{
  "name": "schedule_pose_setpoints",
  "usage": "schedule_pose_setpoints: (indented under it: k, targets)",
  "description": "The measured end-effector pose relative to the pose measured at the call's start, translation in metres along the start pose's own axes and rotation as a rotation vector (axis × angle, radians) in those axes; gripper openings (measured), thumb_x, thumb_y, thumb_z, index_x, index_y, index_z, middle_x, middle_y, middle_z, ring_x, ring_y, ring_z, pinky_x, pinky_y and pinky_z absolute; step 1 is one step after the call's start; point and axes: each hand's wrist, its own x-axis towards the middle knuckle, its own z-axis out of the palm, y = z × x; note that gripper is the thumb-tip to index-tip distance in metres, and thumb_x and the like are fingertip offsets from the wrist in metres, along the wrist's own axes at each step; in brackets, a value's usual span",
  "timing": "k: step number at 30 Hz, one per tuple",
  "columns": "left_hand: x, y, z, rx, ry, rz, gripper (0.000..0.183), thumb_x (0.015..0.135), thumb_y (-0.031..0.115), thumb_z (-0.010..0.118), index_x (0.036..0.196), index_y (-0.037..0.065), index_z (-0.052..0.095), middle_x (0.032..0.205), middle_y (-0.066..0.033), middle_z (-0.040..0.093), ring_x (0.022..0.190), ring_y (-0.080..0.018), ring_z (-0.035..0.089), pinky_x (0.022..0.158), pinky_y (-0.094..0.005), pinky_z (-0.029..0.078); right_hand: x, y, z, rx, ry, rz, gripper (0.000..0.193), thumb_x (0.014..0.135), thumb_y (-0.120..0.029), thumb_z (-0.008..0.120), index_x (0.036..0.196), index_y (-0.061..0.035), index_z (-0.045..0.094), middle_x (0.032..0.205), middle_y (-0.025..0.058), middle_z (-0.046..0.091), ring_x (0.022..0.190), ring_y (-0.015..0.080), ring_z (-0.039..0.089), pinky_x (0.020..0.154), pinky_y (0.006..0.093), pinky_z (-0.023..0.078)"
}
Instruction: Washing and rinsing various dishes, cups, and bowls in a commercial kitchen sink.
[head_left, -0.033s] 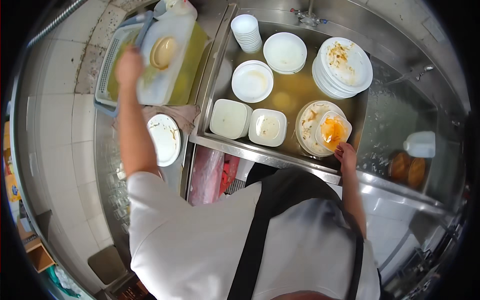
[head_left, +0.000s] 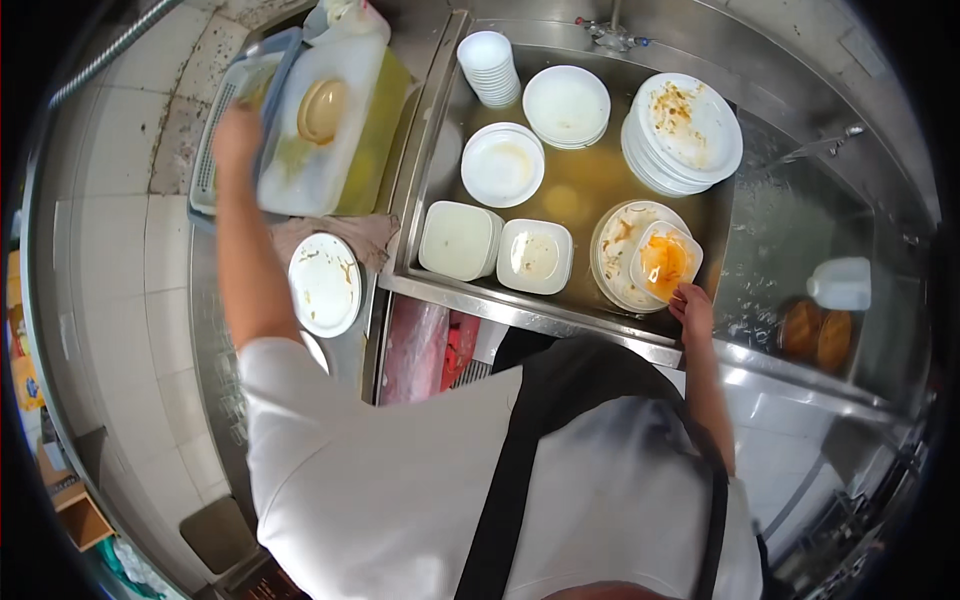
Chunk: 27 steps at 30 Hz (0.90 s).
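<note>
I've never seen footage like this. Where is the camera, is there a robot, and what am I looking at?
There's no robot, just a person's two bare hands. A wide fisheye camera worn on the head looks down, so straight edges bend near the picture's rim.

In front is a metal sink with stacks of white bowls and plates in brownish liquid. The right hand has its fingers on the rim of a square dish with orange residue, which rests on food-stained plates.

The left hand is at a grey basket beside a yellowish tub; I can't tell whether it holds anything. A stained white plate lies on the counter left of the sink.
</note>
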Motion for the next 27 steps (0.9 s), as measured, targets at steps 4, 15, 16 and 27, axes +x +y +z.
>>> schedule_pose_setpoints:
  k: [4, 15, 16, 27]
  targets:
    - [0.060, -0.037, 0.013, 0.547, 0.023, -0.117, 0.049, 0.090, 0.041, 0.045, 0.126, 0.010, 0.057, 0.119, -0.0261, 0.058, 0.115, -0.0387, 0.055, 0.099, -0.0469, 0.041, 0.015, 0.019, -0.014, -0.069, 0.030, -0.045, 0.021, 0.087, -0.024, 0.061, 0.103, -0.0091, 0.059, 0.085, 0.0020, 0.061, 0.073, 0.0123, 0.058, 0.069, 0.0281, 0.050]
    - [-0.338, 0.395, 0.161, -0.842, -1.333, 0.499, 0.050, 0.084, 0.039, 0.063, 0.115, 0.000, 0.060, 0.112, -0.0202, 0.063, 0.100, -0.0305, 0.062, 0.086, -0.0378, 0.049, 0.027, 0.001, 0.053, -0.850, 0.509, -0.434, 0.041, 0.075, -0.017, 0.059, 0.113, -0.0032, 0.059, 0.105, 0.0271, 0.059, 0.101, 0.0435, 0.057, 0.090, 0.0455, 0.047]
    - [-0.365, 0.415, 0.190, -0.773, -1.231, 0.545, 0.053, 0.081, 0.041, 0.063, 0.112, -0.002, 0.060, 0.110, -0.0243, 0.063, 0.100, -0.0352, 0.062, 0.086, -0.0400, 0.049, 0.029, -0.003, 0.049, -0.895, 0.431, -0.439, 0.043, 0.075, -0.018, 0.059, 0.115, -0.0043, 0.058, 0.105, 0.0255, 0.061, 0.100, 0.0416, 0.059, 0.090, 0.0448, 0.048]
    - [-0.385, 0.414, 0.208, -1.200, -1.432, 0.068, 0.037, 0.087, 0.007, 0.060, 0.122, -0.004, 0.054, 0.108, -0.0140, 0.064, 0.092, -0.0211, 0.064, 0.081, -0.0327, 0.053, 0.001, 0.000, 0.044, -0.349, 0.355, -0.496, 0.029, 0.078, -0.012, 0.059, 0.104, -0.0014, 0.052, 0.094, 0.0130, 0.062, 0.084, 0.0239, 0.063, 0.075, 0.0354, 0.050]
